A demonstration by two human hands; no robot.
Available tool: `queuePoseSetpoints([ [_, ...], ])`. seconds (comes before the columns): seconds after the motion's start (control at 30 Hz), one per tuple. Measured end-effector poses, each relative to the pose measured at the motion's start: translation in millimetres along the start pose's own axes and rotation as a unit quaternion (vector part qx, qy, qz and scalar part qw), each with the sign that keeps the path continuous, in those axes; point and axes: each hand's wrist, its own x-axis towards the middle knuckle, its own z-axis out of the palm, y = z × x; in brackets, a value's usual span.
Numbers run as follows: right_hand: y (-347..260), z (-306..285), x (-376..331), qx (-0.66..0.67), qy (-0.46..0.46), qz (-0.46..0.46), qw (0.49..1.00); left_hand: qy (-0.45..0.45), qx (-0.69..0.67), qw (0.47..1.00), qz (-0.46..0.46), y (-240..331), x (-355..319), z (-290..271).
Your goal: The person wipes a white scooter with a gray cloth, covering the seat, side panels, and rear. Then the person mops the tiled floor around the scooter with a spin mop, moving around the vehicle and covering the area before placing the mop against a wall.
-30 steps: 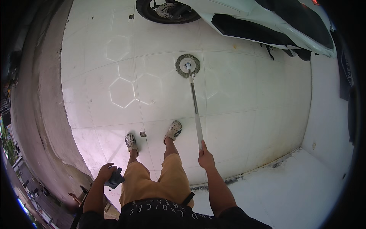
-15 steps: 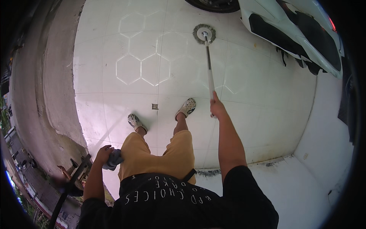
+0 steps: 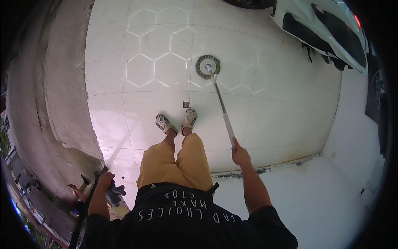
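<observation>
My right hand (image 3: 239,154) grips the top of a long silver mop pole (image 3: 222,110). The pole slants forward to a round grey mop head (image 3: 207,66) lying flat on the glossy white tiled floor (image 3: 269,103), ahead of my two patterned shoes (image 3: 177,121). My left hand (image 3: 105,181) hangs at my side by the concrete wall, closed around a dark bunched cloth or glove (image 3: 116,193). I wear mustard-yellow trousers and a black shirt.
A white car (image 3: 323,29) with dark trim is parked at the far right, one tyre at the top edge. A small square floor drain (image 3: 186,104) sits just ahead of my feet. A rough concrete wall (image 3: 54,95) runs along the left; a raised white ledge (image 3: 315,199) lies at right.
The view has tilted and shifted; the mop head now lies closer in front of my feet, and my right arm has drawn back toward my body. My left hand stays at my side.
</observation>
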Motion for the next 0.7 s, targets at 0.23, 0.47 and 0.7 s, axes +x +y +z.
queuePoseSetpoints([
  [0.23,-185.4,-176.0,169.6,0.152,0.028,-0.067,0.986,0.091,-0.179,0.972,0.12,150.7,-1.2,-63.0],
  [0.47,-252.0,-141.1,190.1,0.479,-0.046,-0.029,0.876,0.084,-0.126,0.986,0.067,88.1,-37.4,-93.1],
  [0.7,-235.1,29.3,31.3,0.287,-0.046,0.011,0.957,-0.034,-0.26,0.965,-0.014,-70.8,14.1,-136.0],
])
